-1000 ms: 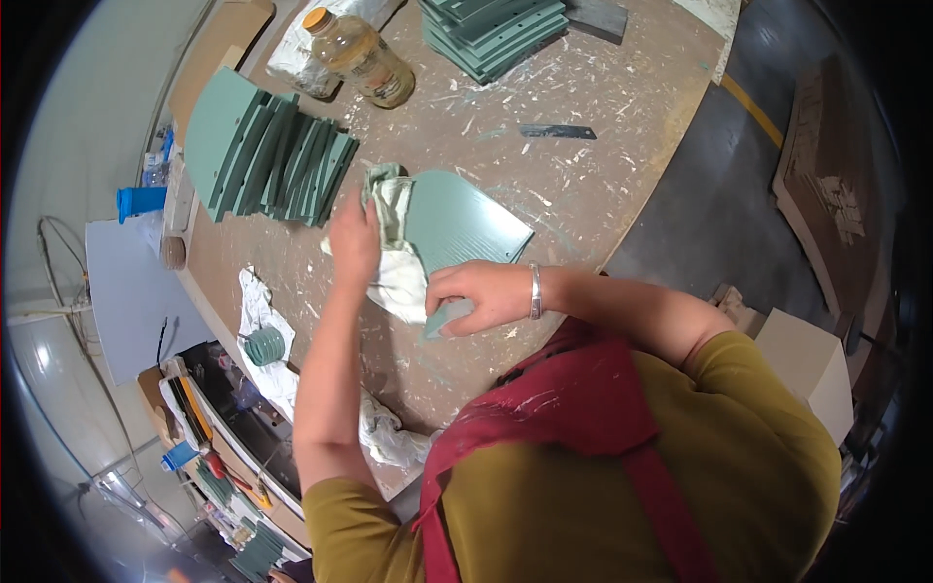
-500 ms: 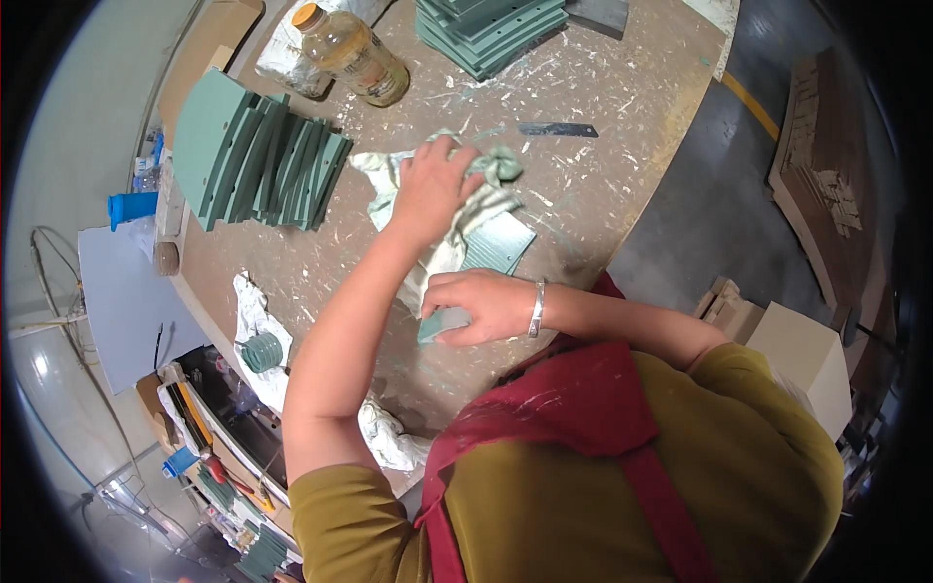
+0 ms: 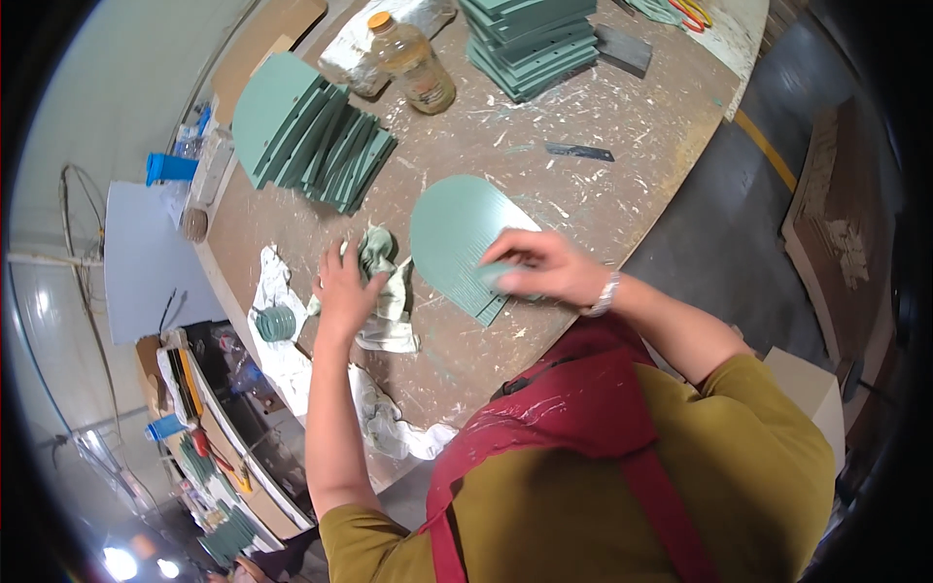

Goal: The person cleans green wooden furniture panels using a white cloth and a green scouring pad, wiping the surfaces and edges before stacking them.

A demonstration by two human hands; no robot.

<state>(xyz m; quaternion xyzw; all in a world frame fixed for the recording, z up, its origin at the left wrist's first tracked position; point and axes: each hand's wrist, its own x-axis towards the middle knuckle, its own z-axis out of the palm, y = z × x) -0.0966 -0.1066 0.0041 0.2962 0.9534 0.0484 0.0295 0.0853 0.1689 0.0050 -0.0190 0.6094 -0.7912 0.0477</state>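
Observation:
A green panel [image 3: 455, 228] with one rounded end and fine grooves lies flat on the worktable. My right hand [image 3: 549, 267], a bracelet at its wrist, is closed around a small grey-green block [image 3: 497, 279] over the panel's near right part; motion blurs the block, so I cannot tell if it touches the panel. To the panel's left, a crumpled white-and-green rag [image 3: 394, 309] rests on the table. My left hand [image 3: 342, 290] is over the rag's left edge, fingers spread and not wrapped round it.
Stacks of green panels stand at far left [image 3: 316, 126] and far centre [image 3: 530, 44]. Between them is an orange-capped bottle [image 3: 420, 73]. A dark metal strip [image 3: 580, 152] lies beyond the panel. White cloth [image 3: 282, 330] and a green coil [image 3: 276, 324] lie at the left edge.
My left hand has moved left with the rag, uncovering the panel, and its fingers have spread. My right hand has brought the block over the panel. The view has shifted.

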